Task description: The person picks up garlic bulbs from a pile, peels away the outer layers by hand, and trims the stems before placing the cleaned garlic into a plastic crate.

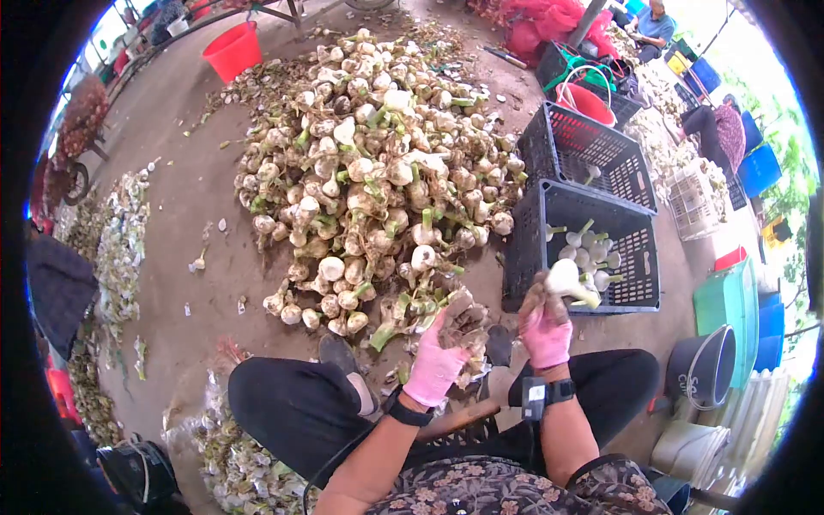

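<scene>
A peeled white garlic bulb (564,279) with a short green stem is held in my right hand (546,326), which wears a pink glove with dirty fingertips. My left hand (442,356), also in a pink glove, is over my lap with its fingers curled around loose brownish skins (464,319). Ahead lies a big heap of untrimmed garlic (369,180). Right of it, a black crate (525,249) contains several clean white bulbs (587,249), close beyond my right hand.
Another black crate (601,142) adjoins the first, with a red bucket (586,105) behind it. A red tub (233,51) stands at the back left. A dark bucket (712,365) is on my right. Two people sit at the far right. Peelings (249,455) lie at lower left.
</scene>
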`<state>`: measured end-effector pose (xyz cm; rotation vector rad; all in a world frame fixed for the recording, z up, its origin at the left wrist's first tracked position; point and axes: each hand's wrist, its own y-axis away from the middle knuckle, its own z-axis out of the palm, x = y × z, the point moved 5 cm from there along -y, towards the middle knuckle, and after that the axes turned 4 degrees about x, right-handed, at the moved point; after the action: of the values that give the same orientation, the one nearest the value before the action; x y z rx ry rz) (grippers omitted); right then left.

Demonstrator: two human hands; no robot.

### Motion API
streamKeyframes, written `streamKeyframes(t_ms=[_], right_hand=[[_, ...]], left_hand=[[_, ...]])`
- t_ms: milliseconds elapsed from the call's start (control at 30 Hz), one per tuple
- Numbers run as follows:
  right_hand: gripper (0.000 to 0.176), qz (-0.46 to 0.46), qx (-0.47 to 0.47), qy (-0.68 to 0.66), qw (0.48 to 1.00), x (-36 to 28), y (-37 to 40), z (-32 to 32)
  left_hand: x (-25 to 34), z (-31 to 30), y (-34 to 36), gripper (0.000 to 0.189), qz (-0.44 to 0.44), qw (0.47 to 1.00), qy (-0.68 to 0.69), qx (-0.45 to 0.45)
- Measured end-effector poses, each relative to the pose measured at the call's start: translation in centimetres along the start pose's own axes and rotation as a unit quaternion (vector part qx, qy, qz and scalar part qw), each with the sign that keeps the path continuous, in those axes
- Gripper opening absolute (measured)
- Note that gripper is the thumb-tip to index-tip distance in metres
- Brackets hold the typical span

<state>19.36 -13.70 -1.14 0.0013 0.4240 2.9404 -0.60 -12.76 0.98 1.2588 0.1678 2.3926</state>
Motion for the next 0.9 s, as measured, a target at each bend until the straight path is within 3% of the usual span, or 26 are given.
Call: streamKeyframes(t_ms=[67,133,167,200,267,300,333,400,467,533,600,633,667,733,800,833,867,900], right_hand=[[0.039,-0.010,0.025,0.088,0.996,-0.6,-1.6,0.1],[0.035,0.027,0.132,0.268,0.954,0.1,-4.1,-3.1],[0.041,0.133,0.009,0.191,0.973,0.7,-6.5,-6.1],[0.039,0.058,0.113,0.387,0.913,1.5,-7.3,-7.1],[0.034,0.041,0.290,0.464,0.836,1.8,-11.2,-13.8],[0.032,0.038,0.331,0.500,0.799,3.3,-11.9,-13.7],[0.031,0.035,0.370,0.534,0.759,4.4,-12.7,-13.8],[0.030,0.058,0.372,0.535,0.756,6.3,-14.8,-15.4],[0.034,-0.027,0.364,0.468,0.805,7.0,-16.2,-15.9],[0.031,-0.058,0.365,0.456,0.809,6.8,-16.7,-15.7],[0.022,-0.026,0.311,0.652,0.691,6.1,-16.9,-13.9],[0.017,-0.049,0.235,0.688,0.685,6.5,-15.8,-10.8],[0.017,-0.049,0.234,0.689,0.685,6.5,-14.7,-9.0],[0.019,-0.099,0.044,0.788,0.606,7.0,-12.8,-4.1],[0.021,-0.040,0.019,0.774,0.632,6.9,-10.5,-1.1],[0.021,-0.003,0.013,0.757,0.653,6.8,-9.4,0.1],[0.021,0.033,0.006,0.739,0.673,6.8,-8.3,1.1],[0.021,0.028,0.004,0.738,0.674,6.5,-7.4,2.1]], left_hand=[[-1.6,-1.7,-0.5,0.061,-0.008,0.997,-0.059,0.038],[-3.2,-3.4,-0.8,0.059,-0.055,0.988,-0.065,0.128],[-4.5,-4.9,-0.8,0.055,-0.071,0.982,-0.062,0.164],[-4.0,-4.8,-0.8,0.055,-0.071,0.982,-0.063,0.165],[-2.4,-4.8,-0.5,0.056,-0.110,0.966,-0.117,0.201],[-3.2,-5.7,-0.7,0.058,-0.070,0.964,-0.121,0.224],[-2.9,-5.8,-0.6,0.060,-0.091,0.962,-0.097,0.240],[-2.6,-6.2,-0.9,0.060,-0.095,0.958,-0.108,0.247],[-2.7,-6.8,-1.4,0.059,-0.094,0.957,-0.105,0.252],[-2.8,-6.9,-1.7,0.069,-0.138,0.954,-0.116,0.241],[-3.4,-7.4,-2.4,0.068,-0.122,0.957,-0.119,0.235],[-3.7,-8.0,-2.9,0.068,-0.072,0.961,-0.140,0.226],[-3.5,-8.4,-2.9,0.068,-0.022,0.962,-0.161,0.217],[-2.3,-8.5,-3.2,0.072,-0.041,0.957,-0.191,0.214],[-0.5,-8.4,-3.0,0.079,0.122,0.897,-0.364,0.219],[-0.3,-8.3,-2.9,0.087,0.089,0.894,-0.391,0.202],[0.7,-7.4,-2.5,0.091,0.126,0.837,-0.499,0.186],[-0.1,-8.1,-2.6,0.089,0.141,0.857,-0.462,0.177]])
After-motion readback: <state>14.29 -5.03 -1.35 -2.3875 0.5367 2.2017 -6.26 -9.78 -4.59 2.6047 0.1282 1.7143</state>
